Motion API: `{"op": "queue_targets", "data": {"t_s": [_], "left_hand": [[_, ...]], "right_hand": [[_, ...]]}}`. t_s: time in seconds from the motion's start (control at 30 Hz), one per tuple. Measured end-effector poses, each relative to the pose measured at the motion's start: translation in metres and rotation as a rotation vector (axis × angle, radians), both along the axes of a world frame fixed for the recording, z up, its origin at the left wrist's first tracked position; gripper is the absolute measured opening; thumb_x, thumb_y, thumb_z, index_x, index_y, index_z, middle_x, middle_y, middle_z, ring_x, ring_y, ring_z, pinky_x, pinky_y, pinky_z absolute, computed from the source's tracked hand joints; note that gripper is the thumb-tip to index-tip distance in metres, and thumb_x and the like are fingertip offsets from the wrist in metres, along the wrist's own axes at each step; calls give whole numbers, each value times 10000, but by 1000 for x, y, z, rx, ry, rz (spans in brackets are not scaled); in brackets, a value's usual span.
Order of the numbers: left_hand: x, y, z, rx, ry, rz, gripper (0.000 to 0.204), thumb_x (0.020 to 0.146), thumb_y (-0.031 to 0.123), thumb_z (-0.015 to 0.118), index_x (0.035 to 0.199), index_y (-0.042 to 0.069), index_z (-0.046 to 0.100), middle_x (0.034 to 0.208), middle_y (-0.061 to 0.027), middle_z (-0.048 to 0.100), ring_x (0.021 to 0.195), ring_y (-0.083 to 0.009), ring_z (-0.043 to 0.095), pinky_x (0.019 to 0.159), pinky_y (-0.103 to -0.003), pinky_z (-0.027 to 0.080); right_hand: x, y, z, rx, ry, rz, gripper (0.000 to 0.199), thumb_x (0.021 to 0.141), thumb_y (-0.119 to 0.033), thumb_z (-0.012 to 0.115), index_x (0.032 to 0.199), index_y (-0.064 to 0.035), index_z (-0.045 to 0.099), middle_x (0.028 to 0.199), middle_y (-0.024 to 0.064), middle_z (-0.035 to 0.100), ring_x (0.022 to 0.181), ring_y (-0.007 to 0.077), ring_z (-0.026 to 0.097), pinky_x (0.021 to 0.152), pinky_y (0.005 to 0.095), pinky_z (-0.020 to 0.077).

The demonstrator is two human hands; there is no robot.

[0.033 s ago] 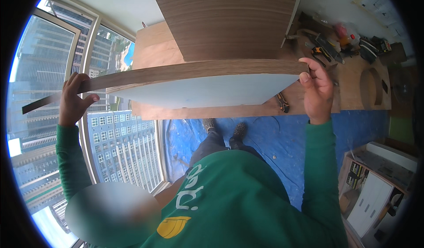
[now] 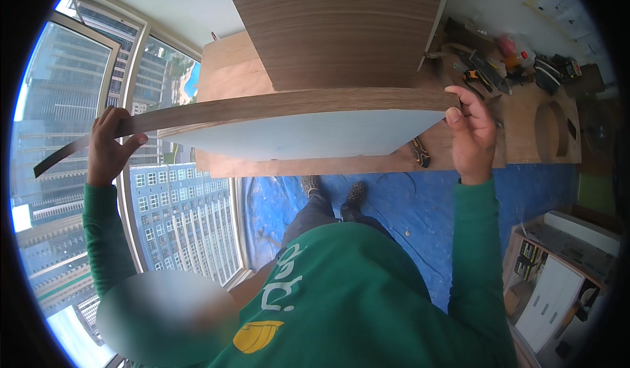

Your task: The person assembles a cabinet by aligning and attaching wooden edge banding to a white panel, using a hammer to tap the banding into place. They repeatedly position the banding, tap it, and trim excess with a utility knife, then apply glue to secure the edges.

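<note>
Wood-grain strip (image 2: 295, 102) along the edge of a pale panel (image 2: 289, 135), above the plywood table (image 2: 223, 60). I see the right hand (image 2: 474, 135) pinching its end at the panel's corner, the left hand (image 2: 107, 155) gripping it under curled fingers, thumb clear. I judge it laid lengthwise, its left tail unfinished; bonding, I cannot tell.

There are 2 hands (image 2: 108, 148) (image 2: 474, 138), 1 long strip (image 2: 289, 105), 2 shoes (image 2: 310, 184) (image 2: 355, 193) and 1 blue sheet (image 2: 407, 214)

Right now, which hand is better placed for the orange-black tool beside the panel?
Probably the right hand: it holds the strip at the end nearest that tool; the left hand holds it farther away.
</note>
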State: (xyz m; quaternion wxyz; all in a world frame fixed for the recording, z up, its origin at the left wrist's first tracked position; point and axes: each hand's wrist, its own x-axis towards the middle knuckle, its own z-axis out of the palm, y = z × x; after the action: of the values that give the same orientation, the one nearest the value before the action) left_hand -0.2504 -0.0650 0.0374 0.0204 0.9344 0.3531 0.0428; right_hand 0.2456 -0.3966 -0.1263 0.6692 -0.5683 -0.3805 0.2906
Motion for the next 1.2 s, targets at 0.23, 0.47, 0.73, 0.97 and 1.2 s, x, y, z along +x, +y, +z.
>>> {"op": "queue_targets", "data": {"t_s": [0.23, 0.47, 0.73, 0.97, 1.2], "left_hand": [[43, -14, 11, -87, -79, -160, 253, 786, -64, 667, 1023, -2, 603, 903, -116, 622, 828, -263, 643, 784, -365, 530], [147, -49, 16, -325, 31, -423, 317, 914, 125, 764, 1178, -11, 652, 982, -162, 702, 898, -303, 760, 793, -394, 623], [178, -63, -15, -161, -190, -534, 462, 935, 356, 789, 1283, 61, 709, 1039, -145, 767, 853, -333, 777, 789, -413, 636], [173, -67, -40, -160, -228, -462, 376, 909, 292, 819, 1191, 49, 766, 963, -100, 744, 800, -290, 761, 728, -380, 624], [170, -69, -49, -198, -232, -414, 384, 888, 276, 834, 1192, 49, 772, 960, -90, 743, 778, -280, 752, 708, -376, 616]], "right_hand": [[-1, 0, -3, -20, -6, -50, 413, 1021, -177, 734, 1358, 40, 632, 1031, -7, 649, 904, 57, 539, 846, 217, 441], [3, 4, -4, -23, 6, -39, 435, 1009, -207, 746, 1356, 32, 635, 1014, -26, 620, 869, 50, 491, 815, 210, 397], [2, 4, 0, -11, 11, -23, 418, 1021, -185, 721, 1362, 36, 625, 1049, -27, 623, 897, 46, 498, 832, 210, 404], [3, 4, -2, -19, -22, -40, 411, 1021, -193, 723, 1350, 36, 630, 1033, -28, 614, 882, 48, 488, 814, 209, 395], [2, 6, -2, -27, -24, -55, 427, 1017, -209, 727, 1353, 34, 626, 984, -37, 581, 844, 44, 457, 777, 211, 369]]}}
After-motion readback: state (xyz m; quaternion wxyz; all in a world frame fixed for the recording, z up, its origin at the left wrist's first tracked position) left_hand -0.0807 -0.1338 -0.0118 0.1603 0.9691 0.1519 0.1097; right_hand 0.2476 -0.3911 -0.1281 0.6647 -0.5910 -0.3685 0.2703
